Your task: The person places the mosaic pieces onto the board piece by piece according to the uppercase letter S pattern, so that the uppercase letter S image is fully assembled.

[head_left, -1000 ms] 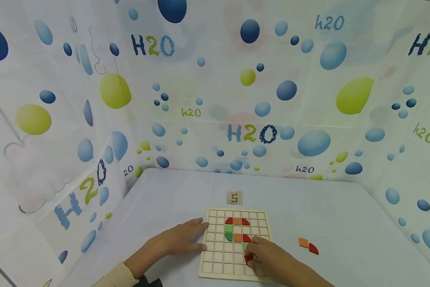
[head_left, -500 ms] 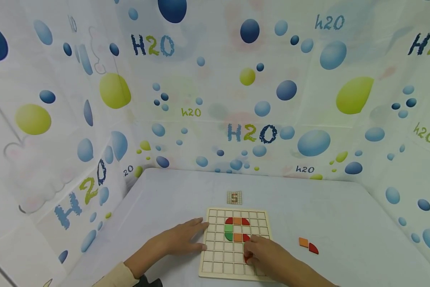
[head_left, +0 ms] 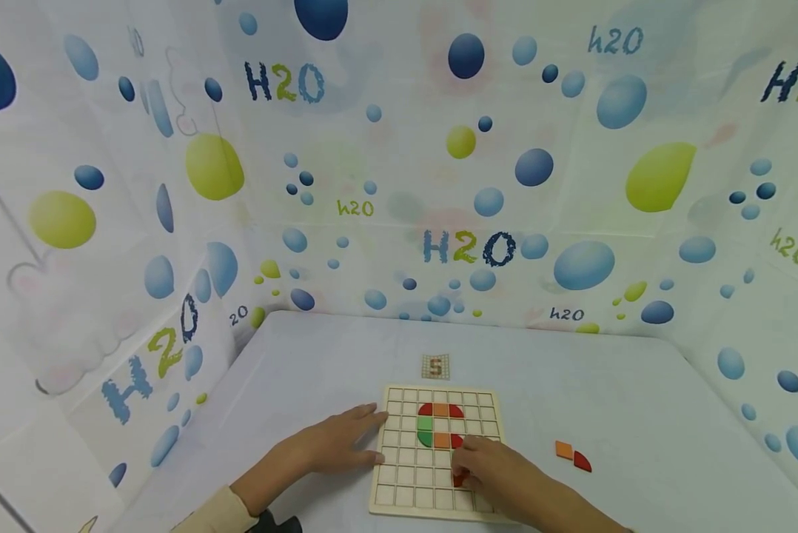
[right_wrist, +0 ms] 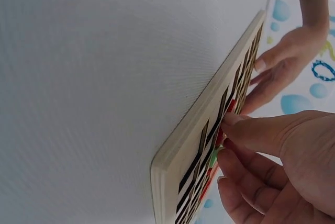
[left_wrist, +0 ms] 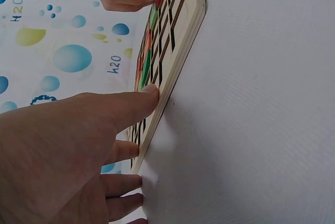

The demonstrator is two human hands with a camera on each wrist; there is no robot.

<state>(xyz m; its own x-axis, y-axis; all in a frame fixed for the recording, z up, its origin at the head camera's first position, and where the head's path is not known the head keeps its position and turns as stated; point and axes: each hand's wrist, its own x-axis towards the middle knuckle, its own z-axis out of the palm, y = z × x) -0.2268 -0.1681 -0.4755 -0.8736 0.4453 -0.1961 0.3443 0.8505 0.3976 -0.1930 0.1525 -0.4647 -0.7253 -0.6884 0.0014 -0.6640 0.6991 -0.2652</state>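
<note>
A square wooden grid board (head_left: 395, 497) lies on the table. Red, orange and green tiles, some square and some quarter-circle, form a curved row in its cells, including an orange square (head_left: 441, 440) and a green quarter-circle (head_left: 426, 438). My right hand (head_left: 495, 468) is over the board's right half, pinching a red quarter-circle tile (head_left: 459, 480) low in the pattern; the right wrist view shows thumb and fingertips at this red tile (right_wrist: 220, 136). A green tile (right_wrist: 213, 157) is partly hidden beside them. With fingers spread, my left hand (head_left: 339, 442) rests against the board's left edge.
Behind the board lies a small gridded card (head_left: 435, 367) with an S-shaped pattern. To the right, an orange square tile (head_left: 563, 450) and a red quarter-circle tile (head_left: 582, 461) lie on the white table (head_left: 639, 400). A printed curtain (head_left: 399, 170) stands behind the table.
My right hand has shifted very slightly left over the board and now covers the green tile seen earlier beside its fingers. The left hand stays at the edge.
</note>
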